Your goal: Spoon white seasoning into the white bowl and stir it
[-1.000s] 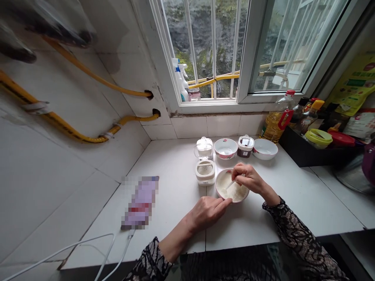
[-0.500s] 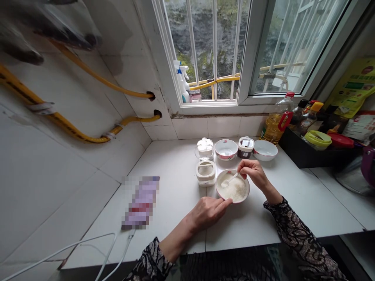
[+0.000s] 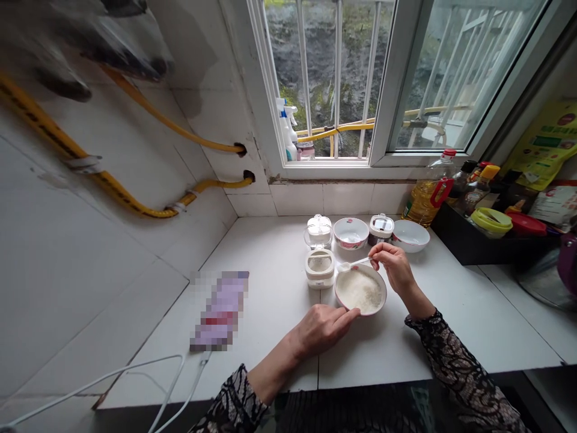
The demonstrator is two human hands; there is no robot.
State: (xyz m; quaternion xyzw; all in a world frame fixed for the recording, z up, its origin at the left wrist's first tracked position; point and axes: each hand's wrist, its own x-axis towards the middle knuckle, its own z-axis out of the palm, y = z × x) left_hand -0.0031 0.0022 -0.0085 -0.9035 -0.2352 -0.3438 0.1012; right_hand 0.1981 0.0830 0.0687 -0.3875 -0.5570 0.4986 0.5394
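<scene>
In front of me on the counter stands a bowl point(image 3: 363, 310) of white grains or powder point(image 3: 360, 291). My left hand point(image 3: 322, 329) grips its near rim with thumb and fingers. Pinched in my right hand point(image 3: 393, 264) is a small white spoon point(image 3: 356, 264), held over the bowl's far left rim. The spoon's head carries something whitish, too small to make out. Just left of the bowl sits a square storage jar point(image 3: 320, 270) with its see-through lid tipped up behind it.
Behind stand a second white jar point(image 3: 320, 227), a flowered bowl point(image 3: 351, 234), a dark-filled jar point(image 3: 381, 227) and a white bowl point(image 3: 410, 236). An oil bottle point(image 3: 428, 195) and a black box point(image 3: 460, 234) of condiments are at right. A blurred purple item point(image 3: 220, 313) and cables lie left.
My right hand has lifted the spoon out of the white contents to the bowl's far left rim. My left hand keeps its hold on the bowl. The view has shifted slightly.
</scene>
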